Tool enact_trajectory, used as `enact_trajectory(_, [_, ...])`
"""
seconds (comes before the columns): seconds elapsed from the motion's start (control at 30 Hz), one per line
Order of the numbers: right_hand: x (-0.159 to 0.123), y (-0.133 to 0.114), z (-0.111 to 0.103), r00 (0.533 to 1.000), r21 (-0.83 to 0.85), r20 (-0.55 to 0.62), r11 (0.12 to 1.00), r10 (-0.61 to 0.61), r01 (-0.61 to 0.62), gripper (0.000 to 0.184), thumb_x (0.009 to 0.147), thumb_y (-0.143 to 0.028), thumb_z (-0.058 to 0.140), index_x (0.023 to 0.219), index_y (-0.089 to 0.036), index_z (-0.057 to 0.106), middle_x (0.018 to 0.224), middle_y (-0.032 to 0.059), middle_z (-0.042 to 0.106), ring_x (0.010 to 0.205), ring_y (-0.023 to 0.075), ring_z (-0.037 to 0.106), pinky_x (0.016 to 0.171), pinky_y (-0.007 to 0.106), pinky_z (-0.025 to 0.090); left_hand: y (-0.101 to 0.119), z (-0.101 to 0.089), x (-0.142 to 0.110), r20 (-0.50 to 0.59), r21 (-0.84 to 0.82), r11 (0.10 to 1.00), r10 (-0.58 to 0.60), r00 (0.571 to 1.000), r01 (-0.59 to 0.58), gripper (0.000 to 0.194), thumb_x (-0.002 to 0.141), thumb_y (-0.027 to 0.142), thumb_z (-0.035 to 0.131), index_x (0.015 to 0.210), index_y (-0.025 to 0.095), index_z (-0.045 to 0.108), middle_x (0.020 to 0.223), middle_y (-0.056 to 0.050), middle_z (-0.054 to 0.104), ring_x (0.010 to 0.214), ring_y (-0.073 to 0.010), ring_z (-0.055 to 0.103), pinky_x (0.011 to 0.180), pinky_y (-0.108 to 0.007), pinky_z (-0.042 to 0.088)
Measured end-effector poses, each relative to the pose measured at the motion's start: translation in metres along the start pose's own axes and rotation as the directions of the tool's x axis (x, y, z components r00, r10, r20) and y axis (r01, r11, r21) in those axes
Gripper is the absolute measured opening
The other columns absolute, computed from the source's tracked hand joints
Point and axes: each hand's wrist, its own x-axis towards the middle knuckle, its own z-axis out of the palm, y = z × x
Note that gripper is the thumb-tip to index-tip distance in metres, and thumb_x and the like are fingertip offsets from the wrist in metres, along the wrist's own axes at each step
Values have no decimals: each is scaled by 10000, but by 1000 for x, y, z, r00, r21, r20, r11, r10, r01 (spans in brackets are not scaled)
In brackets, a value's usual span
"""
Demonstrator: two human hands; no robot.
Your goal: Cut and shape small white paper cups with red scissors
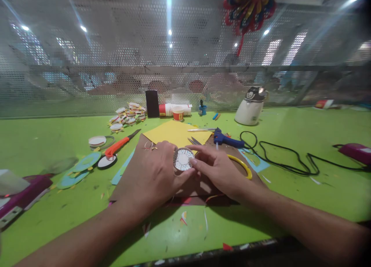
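Between my two hands is a small round paper disc (183,159), white with dark-edged panels like a football. My left hand (159,170) is closed round its left side, thumb along the lower edge. The fingertips and thumb of my right hand (216,167) pinch its right edge. Both hands are above brown card (130,182), and yellow paper (168,133) lies just beyond them. Scissors with a yellow handle (242,165) rest beside my right hand, their blades partly hidden. A blue glue gun (227,138) lies behind my right hand.
An orange-handled knife (120,145) and pale blue paper discs (84,164) lie to the left. Several stacked discs (130,114), a black phone (152,104), a paper cup (177,113) and a white kettle (251,108) stand behind. A black cord (284,153) loops at right.
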Motion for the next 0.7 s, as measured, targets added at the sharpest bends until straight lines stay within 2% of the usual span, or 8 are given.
enact_trajectory(0.2, [4, 3, -3, 1000, -6, -17, 1000, 0, 0, 356, 839, -261, 600, 1168, -160, 693, 614, -39, 573, 546, 115, 511, 507, 239, 418, 5, -9, 5, 88, -46, 999, 28, 996, -24, 472, 864, 635, 542, 1045, 200, 571, 928, -95, 627, 826, -268, 585, 744, -401, 436])
enact_trajectory(0.47, [6, 7, -8, 1000, 17, 24, 1000, -19, 18, 351, 841, -294, 593, 1143, -147, 695, 661, -13, 622, 585, 131, 558, 561, 259, 461, 10, -13, 7, 145, -70, 996, 60, 988, -50, 445, 927, 568, 472, 1147, 192, 563, 1019, -116, 648, 901, -270, 596, 774, -384, 426])
enact_trajectory(0.7, [5, 7, -10, 999, 5, 35, 1000, -29, 29, 376, 848, -294, 590, 1171, -119, 670, 628, -31, 587, 553, 115, 535, 533, 245, 444, 10, -16, 10, 186, -65, 997, 54, 981, -43, 434, 911, 580, 499, 1088, 194, 585, 951, -95, 645, 849, -262, 591, 744, -375, 418])
